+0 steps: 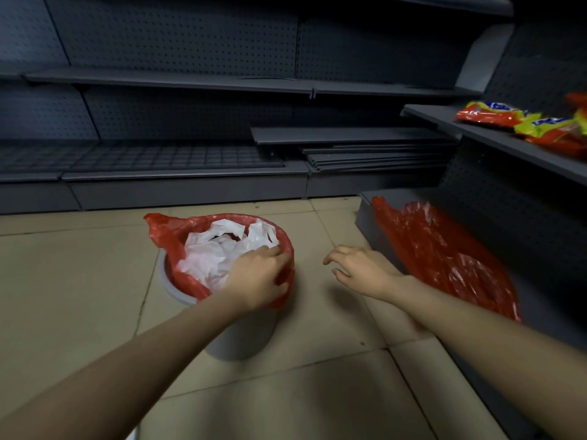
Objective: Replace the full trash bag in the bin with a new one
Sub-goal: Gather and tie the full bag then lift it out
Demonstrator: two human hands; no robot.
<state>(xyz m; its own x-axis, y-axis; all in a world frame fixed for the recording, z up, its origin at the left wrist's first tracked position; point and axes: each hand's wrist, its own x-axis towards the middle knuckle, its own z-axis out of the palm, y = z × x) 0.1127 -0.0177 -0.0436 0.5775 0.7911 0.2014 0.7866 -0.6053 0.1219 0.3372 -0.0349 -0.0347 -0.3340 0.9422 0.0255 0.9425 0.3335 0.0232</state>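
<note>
Near the centre of the frame, a grey plastic bin (241,331) is standing on the tiled floor (79,281), and the full red trash bag (165,236) is lining it, with its edge folded over the rim and white crumpled plastic waste (216,252) filling it to the top. The left hand (257,277) is lying on the near right part of the rim, fingers curled over the red film and seemingly pinching it. The right hand (359,268) is hovering just to the right of the bin, fingers loosely bent and apart, holding nothing.

The new red bag (444,255) is lying flat on the low dark shelf base (365,214) at the right of the frame, well apart from the bin.

To do this step well, I think the right hand should take the opposite side of the rim. Then both hands should be peeling the folded edge up all around and gathering it toward the middle before lifting. Lifting straight and slowly is better, because this film looks thin and may tear or spill the waste.
</note>
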